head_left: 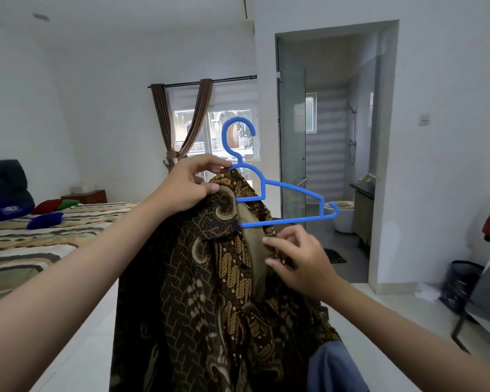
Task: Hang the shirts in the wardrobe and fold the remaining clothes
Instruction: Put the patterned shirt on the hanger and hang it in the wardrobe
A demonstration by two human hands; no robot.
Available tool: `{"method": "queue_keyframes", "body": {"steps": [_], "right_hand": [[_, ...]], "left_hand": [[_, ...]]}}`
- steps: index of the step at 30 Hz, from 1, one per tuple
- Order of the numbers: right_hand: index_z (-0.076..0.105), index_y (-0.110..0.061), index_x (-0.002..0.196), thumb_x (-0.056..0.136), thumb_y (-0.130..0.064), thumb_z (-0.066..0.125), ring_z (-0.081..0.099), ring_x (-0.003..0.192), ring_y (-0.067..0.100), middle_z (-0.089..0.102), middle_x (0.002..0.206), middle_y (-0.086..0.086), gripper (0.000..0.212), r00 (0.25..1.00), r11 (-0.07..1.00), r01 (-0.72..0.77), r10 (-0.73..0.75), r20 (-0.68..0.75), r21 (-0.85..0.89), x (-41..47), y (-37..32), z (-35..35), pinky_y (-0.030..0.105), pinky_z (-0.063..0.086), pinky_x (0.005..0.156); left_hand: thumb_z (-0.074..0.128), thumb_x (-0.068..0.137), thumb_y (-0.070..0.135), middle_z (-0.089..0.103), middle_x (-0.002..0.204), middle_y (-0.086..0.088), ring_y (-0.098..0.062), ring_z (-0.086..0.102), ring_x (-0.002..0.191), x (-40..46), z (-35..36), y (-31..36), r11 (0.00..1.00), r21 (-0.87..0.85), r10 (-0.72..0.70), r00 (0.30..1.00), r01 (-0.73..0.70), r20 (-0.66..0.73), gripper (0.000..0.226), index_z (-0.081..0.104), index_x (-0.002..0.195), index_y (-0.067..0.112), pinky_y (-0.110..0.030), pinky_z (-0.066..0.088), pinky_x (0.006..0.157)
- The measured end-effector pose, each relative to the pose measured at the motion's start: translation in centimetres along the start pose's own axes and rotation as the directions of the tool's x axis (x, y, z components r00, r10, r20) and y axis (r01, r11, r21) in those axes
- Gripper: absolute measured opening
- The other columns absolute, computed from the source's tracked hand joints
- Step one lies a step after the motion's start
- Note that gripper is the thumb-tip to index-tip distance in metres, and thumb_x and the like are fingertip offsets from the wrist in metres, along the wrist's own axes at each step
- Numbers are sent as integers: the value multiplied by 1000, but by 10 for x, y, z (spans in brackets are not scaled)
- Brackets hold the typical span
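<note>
Forearms (68, 278) frame a batik shirt (210, 292) held up mid-room, half on a blue hanger (266, 188).
The left hand (187, 188) pinches its shoulder against the hanger's neck, and the right hand (300, 261) pinches the front edge. It looks soft, limp and light, best taken by the shoulder seams. No readable label shows.

Left hand (187, 188), right hand (300, 261) — bare

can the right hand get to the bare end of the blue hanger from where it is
Probably yes: the right hand sits just below the bare end of the blue hanger, open air between them, but it pinches the batik shirt and would have to let go first.
</note>
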State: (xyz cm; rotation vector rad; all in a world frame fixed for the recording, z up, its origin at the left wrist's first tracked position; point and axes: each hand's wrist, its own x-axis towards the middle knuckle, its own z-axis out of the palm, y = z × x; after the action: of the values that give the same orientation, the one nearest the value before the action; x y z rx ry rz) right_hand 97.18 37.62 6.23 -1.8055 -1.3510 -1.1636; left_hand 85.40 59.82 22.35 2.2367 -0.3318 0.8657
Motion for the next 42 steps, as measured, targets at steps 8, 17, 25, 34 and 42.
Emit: {"method": "queue_keyframes", "body": {"steps": [8, 17, 25, 34, 42], "right_hand": [[64, -9, 115, 81, -14, 71, 56, 87, 5, 61, 99, 0, 36, 966, 955, -259, 252, 65, 147, -5, -1, 0, 20, 49, 77], [71, -6, 101, 78, 6, 70, 65, 90, -5, 69, 94, -8, 26, 796, 640, -527, 602, 62, 559, 11, 18, -46, 10, 48, 86], [76, -10, 95, 37, -28, 96, 71, 81, 18, 73, 95, 9, 64, 704, -46, -519, 544, 457, 853, 12, 32, -66, 27, 56, 64], [77, -13, 86, 50, -10, 87, 70, 76, 11, 75, 83, 3, 37, 676, 270, -555, 697, 239, 787, 27, 34, -72, 15, 53, 68], [74, -22, 92, 61, -10, 87, 67, 89, 7, 71, 89, -8, 36, 698, 603, -655, 714, 58, 455, 34, 35, -77, 23, 52, 83]], "left_hand": [[67, 68, 4, 63, 87, 17, -2, 50, 62, -1, -24, 2, 996, -92, -4, 1000, 5, 12, 43, 66, 100, 32, -18, 42, 66], [66, 66, 1, 68, 100, 1, -5, 65, 85, -9, -56, -6, 981, -186, -33, 995, 50, 92, 44, 70, 100, 27, -21, 52, 85], [64, 61, 2, 71, 93, 11, -10, 59, 99, -4, -64, -9, 969, -204, -111, 982, 141, 151, 46, 74, 92, 35, -19, 50, 85], [66, 65, -1, 63, 99, -12, -14, 58, 92, -3, -52, -6, 983, -152, -83, 990, 99, 111, 49, 73, 94, 37, -25, 49, 85], [61, 73, -20, 59, 95, -15, 0, 55, 66, -2, -32, -8, 997, -10, -73, 997, 73, 32, 61, 73, 88, 39, -13, 45, 71]]}}
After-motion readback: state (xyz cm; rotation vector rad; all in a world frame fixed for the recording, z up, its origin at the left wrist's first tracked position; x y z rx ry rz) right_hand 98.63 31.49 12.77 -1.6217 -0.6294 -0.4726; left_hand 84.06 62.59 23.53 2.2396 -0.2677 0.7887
